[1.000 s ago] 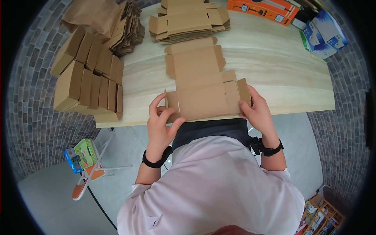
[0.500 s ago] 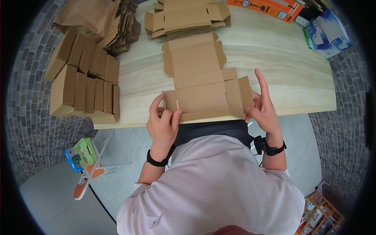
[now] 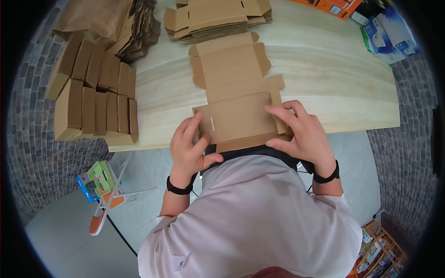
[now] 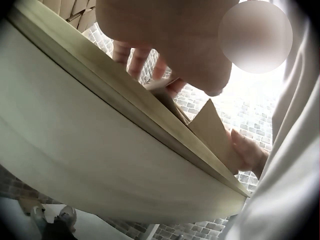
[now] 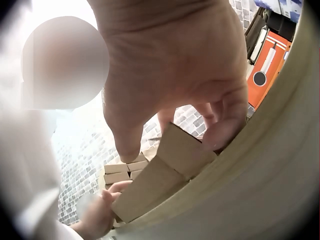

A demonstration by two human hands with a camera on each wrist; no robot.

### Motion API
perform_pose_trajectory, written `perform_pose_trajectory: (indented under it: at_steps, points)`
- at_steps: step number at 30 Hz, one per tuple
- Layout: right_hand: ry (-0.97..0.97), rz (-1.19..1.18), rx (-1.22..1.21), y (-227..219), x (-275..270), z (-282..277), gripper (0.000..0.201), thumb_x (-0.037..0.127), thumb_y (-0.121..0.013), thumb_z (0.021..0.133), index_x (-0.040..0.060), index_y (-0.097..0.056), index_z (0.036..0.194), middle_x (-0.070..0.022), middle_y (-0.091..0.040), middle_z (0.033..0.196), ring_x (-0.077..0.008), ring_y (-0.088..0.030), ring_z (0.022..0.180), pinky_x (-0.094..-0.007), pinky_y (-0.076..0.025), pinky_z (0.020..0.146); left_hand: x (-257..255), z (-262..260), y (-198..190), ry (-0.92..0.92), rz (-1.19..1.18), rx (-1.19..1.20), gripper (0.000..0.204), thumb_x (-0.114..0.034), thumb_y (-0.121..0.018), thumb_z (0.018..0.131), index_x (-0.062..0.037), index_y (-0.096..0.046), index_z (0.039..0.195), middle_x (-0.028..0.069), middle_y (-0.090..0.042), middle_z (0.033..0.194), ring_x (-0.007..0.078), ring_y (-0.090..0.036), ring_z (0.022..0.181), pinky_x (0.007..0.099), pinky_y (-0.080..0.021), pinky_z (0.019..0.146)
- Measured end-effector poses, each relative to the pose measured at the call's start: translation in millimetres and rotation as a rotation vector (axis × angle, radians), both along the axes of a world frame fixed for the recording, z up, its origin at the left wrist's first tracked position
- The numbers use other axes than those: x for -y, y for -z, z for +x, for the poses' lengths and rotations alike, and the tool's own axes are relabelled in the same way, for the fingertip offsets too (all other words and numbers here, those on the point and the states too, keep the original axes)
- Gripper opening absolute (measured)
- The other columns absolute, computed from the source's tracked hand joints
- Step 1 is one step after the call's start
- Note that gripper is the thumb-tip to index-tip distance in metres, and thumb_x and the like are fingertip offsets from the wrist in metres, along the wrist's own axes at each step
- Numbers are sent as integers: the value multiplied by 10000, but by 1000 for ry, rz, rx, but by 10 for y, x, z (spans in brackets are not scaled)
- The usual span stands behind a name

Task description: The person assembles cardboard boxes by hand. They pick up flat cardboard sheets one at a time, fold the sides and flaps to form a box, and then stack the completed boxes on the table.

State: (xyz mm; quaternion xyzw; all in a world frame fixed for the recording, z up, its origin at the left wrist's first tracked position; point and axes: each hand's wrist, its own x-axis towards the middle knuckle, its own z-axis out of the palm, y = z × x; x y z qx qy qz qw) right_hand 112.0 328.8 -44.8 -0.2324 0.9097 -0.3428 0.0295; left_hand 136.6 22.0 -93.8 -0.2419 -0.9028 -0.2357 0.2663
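Observation:
A partly folded cardboard box (image 3: pixel 242 118) lies at the table's front edge, its long lid panel (image 3: pixel 232 69) spread flat toward the back. At its left end, my left hand (image 3: pixel 189 147) touches the side flap with fairly straight fingers, the thumb stretched out apart over the front. My right hand (image 3: pixel 307 135) reaches over the right side flap (image 3: pixel 278 113); its fingers bend round it, the index fingertip inside and the thumb at the front corner. A low front strip (image 3: pixel 248 142) stands along the near edge. In the right wrist view, the raised cardboard (image 5: pixel 155 185) sits below my fingers.
Folded boxes (image 3: pixel 74 109) stand stacked at the left, with flat brown cardboard (image 3: pixel 139 34) behind them. A pile of box blanks (image 3: pixel 218 21) lies at the back. An orange box (image 3: pixel 336 7) and a blue-white package (image 3: pixel 391 34) occupy the back right.
My right hand has come from outside the right flap to over it, and the flap has folded inward. My left thumb has moved off the box's front corner.

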Motion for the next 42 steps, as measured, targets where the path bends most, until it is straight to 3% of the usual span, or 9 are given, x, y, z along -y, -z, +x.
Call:
perform_pose_trajectory:
  at_steps: [3,9,11,15,25,30,33,40,42]
  points:
    - [22,66,41,42,25,-33,571,390,-803,782,143,-610,1259,-101,-603,1012,-318,-598,633,-378,-515,598,10,-1,-95,103,-182,-51,576,-620,-623,890,-60,-625,751,149,-628,1282,361,-604,1093,427,-531,758]
    - [204,-18,-117,251,-47,-135,236,234,-677,912,96,-635,1099,-122,-658,819,-340,-619,614,-400,-504,580,19,-6,-13,224,-225,92,291,-293,-786,755,-64,-605,758,83,-654,1066,300,-590,1044,506,-448,959]
    - [232,-105,135,272,-186,-139,167,169,-634,938,78,-638,1077,-111,-666,812,-318,-595,587,-378,-485,574,-15,-18,-34,182,-183,115,258,-259,-791,759,-74,-612,761,61,-641,1022,275,-589,1012,512,-438,972]
    - [136,-143,323,115,-310,-103,290,89,-669,839,71,-631,1126,-96,-654,882,-238,-586,625,-330,-490,606,-33,-16,40,122,-75,148,219,-219,-787,770,-79,-620,753,47,-625,980,261,-577,979,535,-426,996]
    - [27,-70,409,5,-300,-130,603,86,-777,699,119,-561,1261,-84,-607,1166,-248,-628,922,-321,-566,747,8,17,108,105,-65,119,233,-244,-772,772,-59,-632,792,59,-621,985,286,-564,979,548,-436,990]
    - [-81,-163,363,-11,-323,-112,659,157,-844,688,119,-538,1271,-93,-577,1201,-298,-609,984,-365,-553,755,39,55,225,40,86,67,251,-264,-774,763,-57,-637,802,57,-636,968,286,-568,932,439,-480,814]
    - [-6,-70,38,141,-243,-127,605,253,-868,696,114,-572,1205,-96,-603,1112,-306,-619,919,-380,-525,711,21,51,212,33,65,32,263,-277,-781,753,-60,-643,805,49,-643,955,277,-569,910,396,-468,751]
    - [190,-17,4,303,-59,-36,371,290,-839,757,92,-607,968,-82,-633,901,-295,-620,751,-375,-496,653,51,76,253,31,38,32,214,-231,-792,781,-77,-664,856,50,-644,963,283,-582,933,389,-474,777]
    - [197,0,-42,284,-22,-18,329,270,-821,777,91,-604,946,-88,-635,907,-293,-625,760,-378,-500,646,69,109,264,-43,28,7,278,-197,-807,819,-64,-629,986,124,-576,1191,320,-560,1064,427,-472,895]
